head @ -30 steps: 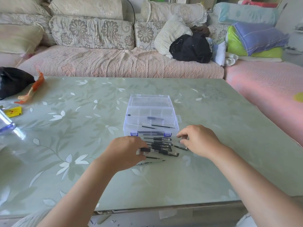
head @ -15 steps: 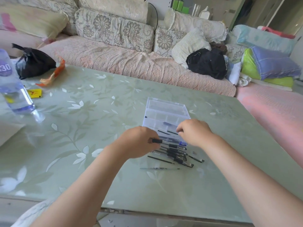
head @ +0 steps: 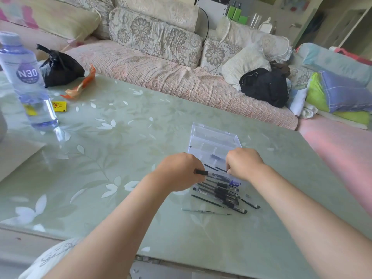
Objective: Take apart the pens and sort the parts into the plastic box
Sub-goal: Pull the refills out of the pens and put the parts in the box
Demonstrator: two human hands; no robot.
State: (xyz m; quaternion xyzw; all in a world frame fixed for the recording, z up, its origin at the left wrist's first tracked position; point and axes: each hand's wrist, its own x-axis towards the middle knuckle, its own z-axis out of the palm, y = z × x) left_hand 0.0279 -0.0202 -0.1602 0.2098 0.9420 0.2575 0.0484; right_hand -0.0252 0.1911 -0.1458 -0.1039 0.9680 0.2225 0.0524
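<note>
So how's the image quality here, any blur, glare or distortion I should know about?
Head view: wide-angle bending curves the pale green glass table edge and tilts the clear plastic water bottle; soft daylight puts a mild sheen on the glass; edges are slightly blurred; the black pens near the clear plastic box stay readable.

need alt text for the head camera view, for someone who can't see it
Two bare hands, left hand and right hand, hold one black pen between them above a pile of pens on a green floral table. An open clear plastic box lies just beyond the hands. A water bottle stands far left, with a sofa behind.
</note>
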